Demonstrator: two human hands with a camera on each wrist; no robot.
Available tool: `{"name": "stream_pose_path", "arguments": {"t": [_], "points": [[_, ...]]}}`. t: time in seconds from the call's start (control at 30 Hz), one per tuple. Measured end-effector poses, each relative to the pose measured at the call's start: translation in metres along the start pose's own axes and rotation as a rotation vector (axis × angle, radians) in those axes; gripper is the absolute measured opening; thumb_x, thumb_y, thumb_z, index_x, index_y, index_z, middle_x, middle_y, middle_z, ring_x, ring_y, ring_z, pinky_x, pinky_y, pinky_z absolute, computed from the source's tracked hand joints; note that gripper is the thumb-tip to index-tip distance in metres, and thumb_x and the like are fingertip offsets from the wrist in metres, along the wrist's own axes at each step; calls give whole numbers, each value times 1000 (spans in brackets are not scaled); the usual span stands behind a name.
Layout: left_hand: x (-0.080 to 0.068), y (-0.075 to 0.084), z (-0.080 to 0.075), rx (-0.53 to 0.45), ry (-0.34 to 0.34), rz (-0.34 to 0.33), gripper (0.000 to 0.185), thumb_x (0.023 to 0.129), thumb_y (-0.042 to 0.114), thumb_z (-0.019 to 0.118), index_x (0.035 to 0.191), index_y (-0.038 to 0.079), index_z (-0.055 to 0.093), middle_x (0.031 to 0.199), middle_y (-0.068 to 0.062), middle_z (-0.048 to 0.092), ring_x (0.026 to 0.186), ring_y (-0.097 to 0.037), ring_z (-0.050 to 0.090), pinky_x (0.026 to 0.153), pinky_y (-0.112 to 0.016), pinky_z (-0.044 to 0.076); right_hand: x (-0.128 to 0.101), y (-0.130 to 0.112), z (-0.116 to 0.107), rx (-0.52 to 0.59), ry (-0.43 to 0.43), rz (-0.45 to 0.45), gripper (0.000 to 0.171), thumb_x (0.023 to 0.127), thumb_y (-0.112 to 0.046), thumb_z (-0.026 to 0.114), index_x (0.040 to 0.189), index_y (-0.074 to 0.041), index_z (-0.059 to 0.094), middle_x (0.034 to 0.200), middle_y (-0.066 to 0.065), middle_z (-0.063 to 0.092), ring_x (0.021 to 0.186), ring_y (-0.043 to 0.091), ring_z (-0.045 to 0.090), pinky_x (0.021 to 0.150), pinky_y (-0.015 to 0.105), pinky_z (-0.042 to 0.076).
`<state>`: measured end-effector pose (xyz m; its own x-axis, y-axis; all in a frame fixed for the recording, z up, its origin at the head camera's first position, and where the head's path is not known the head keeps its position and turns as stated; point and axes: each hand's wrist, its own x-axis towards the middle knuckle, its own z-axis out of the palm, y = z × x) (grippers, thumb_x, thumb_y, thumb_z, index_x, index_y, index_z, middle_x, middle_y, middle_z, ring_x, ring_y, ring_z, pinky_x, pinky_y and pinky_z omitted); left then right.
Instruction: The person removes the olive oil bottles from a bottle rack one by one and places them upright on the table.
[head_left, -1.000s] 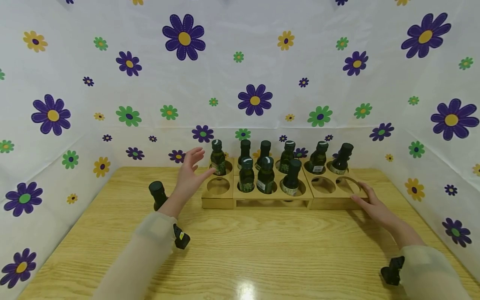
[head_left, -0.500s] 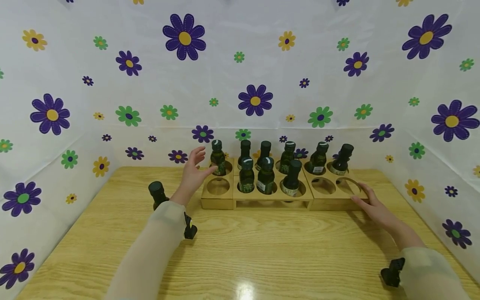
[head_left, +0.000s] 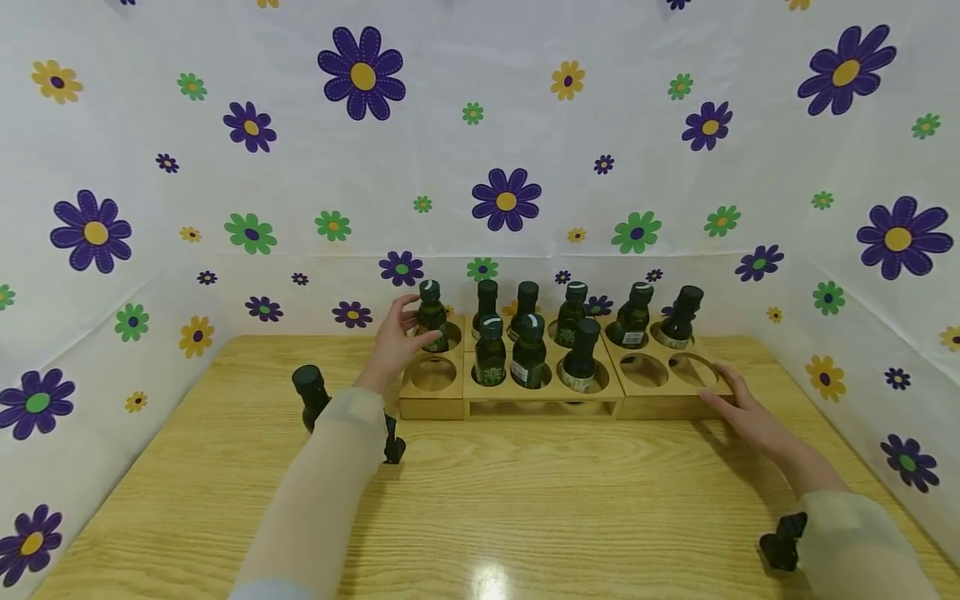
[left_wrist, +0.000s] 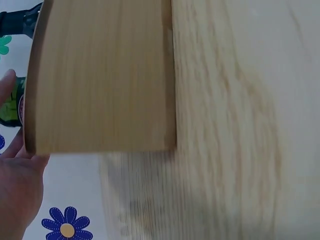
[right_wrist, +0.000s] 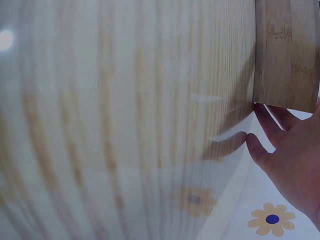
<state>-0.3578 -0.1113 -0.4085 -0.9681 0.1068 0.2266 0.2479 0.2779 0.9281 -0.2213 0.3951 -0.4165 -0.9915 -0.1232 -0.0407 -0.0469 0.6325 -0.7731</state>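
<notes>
My left hand [head_left: 395,343] reaches round the back-left dark green bottle [head_left: 433,321], thumb across its front and fingers at its left side. That bottle stands upright in a hole of the wooden bottle rack [head_left: 432,408]. In the left wrist view, the thumb [left_wrist: 7,86] overlaps the green-labelled bottle [left_wrist: 11,111] beyond the rack's edge. My right hand [head_left: 753,417] grips the rack's right front corner, thumb at the front edge and fingers along the end. The right wrist view shows fingertips [right_wrist: 256,106] at the lower corner of the rack's end [right_wrist: 287,60].
Several more dark bottles [head_left: 528,354] stand in the rack, some tilted. The front holes [head_left: 643,371] at its right, and the front-left one, hold no bottle. A lone bottle [head_left: 309,396] stands on the wood-grain table [head_left: 525,500], left of my left forearm. Flowered cloth [head_left: 510,117] surrounds the table.
My left hand has moved right, closer round the back-left bottle, its thumb now across the bottle's front. The right hand stays at the rack's corner. The bottles keep their places.
</notes>
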Motion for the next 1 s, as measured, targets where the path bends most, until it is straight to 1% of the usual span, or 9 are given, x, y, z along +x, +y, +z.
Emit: {"name": "stream_pose_path", "arguments": {"t": [0.17,0.37,0.5,0.63,0.77,1.0], "points": [[4,3,8,19,6,-19,73,90,9,71,149,12,29,138,-28,45,127,-40,45,105,-48,38,1,1,-1,0,-7,1,74,107,-32,36,150,4,-12,149,40,-12,125,63,22,97,72,23],[6,4,12,47,18,6,66,93,4,65,147,10,29,132,-28,52,120,-38,53,98,-47,45,1,1,0,6,-10,10,74,107,-32,37,151,3,-12,150,39,-12,127,63,21,98,71,23],[7,5,14,50,21,20,63,94,4,63,147,9,29,132,-28,53,120,-39,53,98,-48,44,0,2,-1,7,-8,6,74,107,-31,37,151,3,-12,150,39,-11,127,63,22,98,71,23],[4,5,15,47,26,21,63,95,5,63,147,8,29,135,-28,50,125,-39,49,101,-49,42,0,3,-1,11,-10,3,73,107,-30,37,151,3,-12,150,39,-12,127,62,22,98,71,24],[0,4,16,19,48,39,61,94,3,63,146,7,30,135,-28,49,128,-39,46,105,-47,37,1,3,0,-2,-8,2,73,107,-31,36,151,3,-11,150,39,-11,126,62,24,98,71,25],[-4,1,14,-65,96,120,57,92,-2,63,141,4,34,130,-28,53,125,-38,50,106,-45,37,0,2,0,-7,2,7,74,107,-32,37,151,4,-10,150,39,-10,126,63,23,98,71,23]]}}
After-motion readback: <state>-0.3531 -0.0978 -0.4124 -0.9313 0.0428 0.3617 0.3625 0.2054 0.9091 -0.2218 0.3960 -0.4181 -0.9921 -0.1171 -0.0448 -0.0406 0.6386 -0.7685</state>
